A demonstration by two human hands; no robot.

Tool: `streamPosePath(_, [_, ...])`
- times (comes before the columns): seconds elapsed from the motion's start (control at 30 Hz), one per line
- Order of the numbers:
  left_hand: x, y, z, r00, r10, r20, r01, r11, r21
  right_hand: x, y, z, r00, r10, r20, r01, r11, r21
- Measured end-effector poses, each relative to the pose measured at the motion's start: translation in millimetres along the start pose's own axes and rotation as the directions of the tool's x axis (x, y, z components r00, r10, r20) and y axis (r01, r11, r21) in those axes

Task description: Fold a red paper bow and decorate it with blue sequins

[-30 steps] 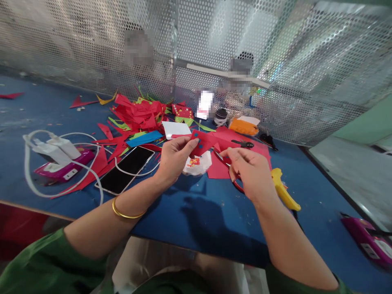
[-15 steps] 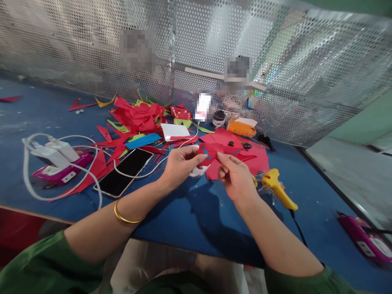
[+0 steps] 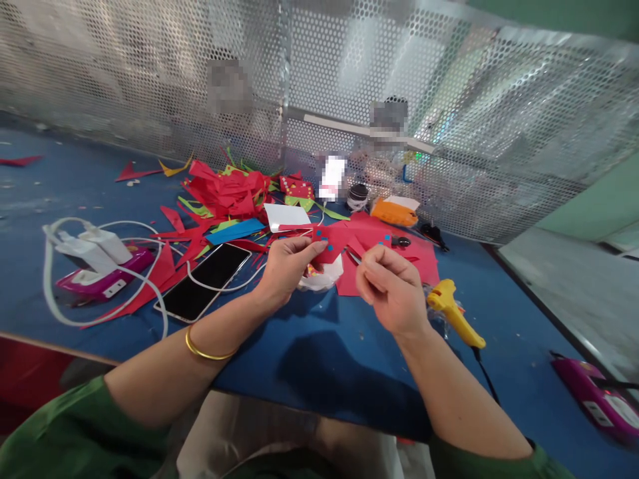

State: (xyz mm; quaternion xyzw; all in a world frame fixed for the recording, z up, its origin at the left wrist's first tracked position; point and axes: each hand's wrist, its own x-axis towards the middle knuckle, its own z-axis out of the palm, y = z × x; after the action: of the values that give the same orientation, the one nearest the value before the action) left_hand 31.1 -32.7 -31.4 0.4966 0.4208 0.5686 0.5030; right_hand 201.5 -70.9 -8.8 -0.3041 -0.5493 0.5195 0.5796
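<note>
My left hand (image 3: 289, 266) is closed, thumb against fingers, on a red paper piece (image 3: 322, 237) with small blue dots at its ends. My right hand (image 3: 392, 289) sits just right of it, fingertips pinched together. A thin pointed sliver shows by the right fingertips, too small to name. Beneath the hands lie red paper sheets (image 3: 349, 283) and a white plastic bag or wrapper (image 3: 324, 276) with something colourful inside. A yellow glue gun (image 3: 455, 311) rests to the right of my right hand.
Left are a black-screened phone (image 3: 204, 283), white chargers (image 3: 94, 249) and a purple power strip (image 3: 107, 283). Red paper scraps (image 3: 229, 189) pile at the back, near a lit phone (image 3: 332, 178) and an orange packet (image 3: 394, 213). Another purple strip (image 3: 596, 399) lies right. A perforated metal screen (image 3: 324, 80) stands behind.
My right hand has drawn off the red paper piece, towards me and slightly right, its fingers now pinched. My left hand keeps its hold, shifted slightly left.
</note>
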Motion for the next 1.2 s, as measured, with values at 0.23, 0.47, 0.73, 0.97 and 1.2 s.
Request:
streamPosePath(0.23, [2.0, -0.9, -0.2, 0.999, -0.032, -0.037, 0.029, 0.997, -0.075, 3.4, -14.5, -14.5, 0.955, -0.296, 0.0, 0.293, 0.945, -0.145])
streamPosePath(0.47, [-0.9, 0.5, 1.9, 0.998, -0.068, 0.007, 0.068, 0.991, -0.118, 11.5, 10.2, -23.7, 0.635, -0.692, 0.343, 0.293, -0.195, -0.936])
streamPosePath(0.73, [-3.8, -1.3, 2.4, 0.994, -0.054, 0.09, 0.058, 0.998, -0.039, 6.6, 7.4, -23.0, 0.549, -0.665, 0.506, 0.354, -0.364, -0.862])
streamPosePath(0.97, [-6.7, 0.7, 2.3, 0.991, 0.016, 0.134, -0.032, 0.993, 0.113, 3.1, 6.9, -13.3, 0.644, -0.699, 0.31, 0.496, 0.073, -0.865])
streamPosePath(1.2, [-11.3, 5.5, 6.0, 0.954, 0.067, 0.293, -0.097, 0.991, 0.092, 5.5, 16.0, -13.8, 0.729, -0.616, 0.298, 0.401, 0.032, -0.916])
